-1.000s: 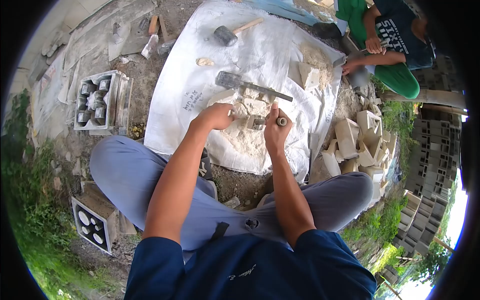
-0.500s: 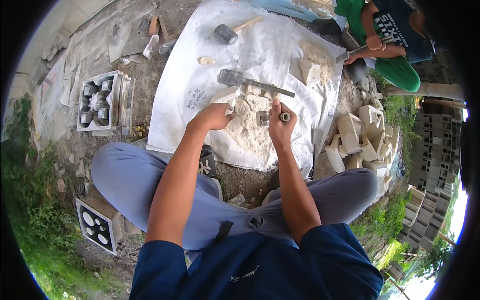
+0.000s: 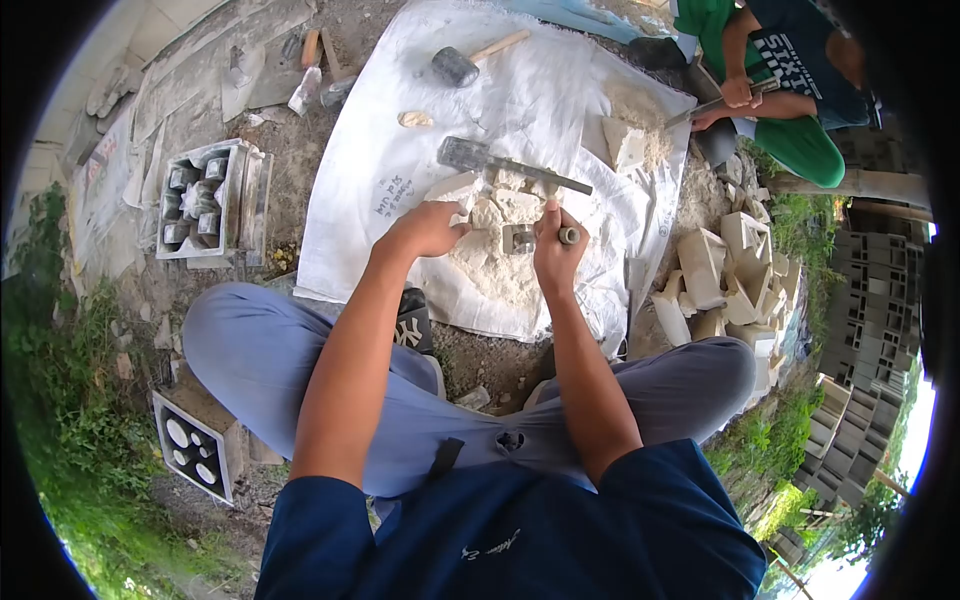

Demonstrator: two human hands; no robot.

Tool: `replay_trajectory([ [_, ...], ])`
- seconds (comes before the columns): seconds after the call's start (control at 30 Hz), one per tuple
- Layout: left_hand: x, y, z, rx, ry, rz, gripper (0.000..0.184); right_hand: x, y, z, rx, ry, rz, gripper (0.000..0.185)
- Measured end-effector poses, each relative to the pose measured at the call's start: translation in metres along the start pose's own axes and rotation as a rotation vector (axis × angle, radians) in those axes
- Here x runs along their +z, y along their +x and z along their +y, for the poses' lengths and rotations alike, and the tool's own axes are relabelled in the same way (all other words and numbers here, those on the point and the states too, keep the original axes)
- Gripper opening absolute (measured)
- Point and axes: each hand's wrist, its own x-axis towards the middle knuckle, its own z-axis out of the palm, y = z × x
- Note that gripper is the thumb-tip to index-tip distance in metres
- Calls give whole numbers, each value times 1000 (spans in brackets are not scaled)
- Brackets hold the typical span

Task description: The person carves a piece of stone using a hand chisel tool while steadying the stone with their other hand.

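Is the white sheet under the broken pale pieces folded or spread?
Spread, though creased: the white sheet lies wide across the ground beneath pale pieces.

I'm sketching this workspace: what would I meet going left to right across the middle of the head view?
Grey mold, left hand, right hand, pile of broken blocks, stacked blocks.

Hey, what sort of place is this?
Probably an outdoor masonry work yard: stacked grey hollow blocks, pale broken stone-like pieces on a white cloth-like sheet, and a dark-headed, wooden-handled mallet.
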Motion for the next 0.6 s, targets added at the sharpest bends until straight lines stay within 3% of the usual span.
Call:
replay_trajectory([
  [0.1, -1, 3, 6, -5, 2, -10, 45, 2, -2, 28, -91, -173, -8, 53],
  [0.17, 1, 1, 6, -11, -10, -36, 45, 3, -4, 4, 57, -55, 1, 54],
  [0.33, -5, -2, 5, 9, 23, -15, 44, 2, -10, -34, 68, 113, -28, 52],
  [0.4, -10, -8, 12, -16, 5, -6, 44, 7, -14, -2, -13, 66, -87, 51],
  [0.43, -12, -9, 16, -33, -3, 2, 44, 9, -17, 15, -70, -223, -133, 51],
  [0.57, 0, -2, 5, 0, -14, -9, 46, 9, -7, 3, 113, 43, -20, 51],
  [0.6, 1, -1, 3, 7, -4, -3, 45, 5, -6, 2, 77, 55, -31, 51],
])
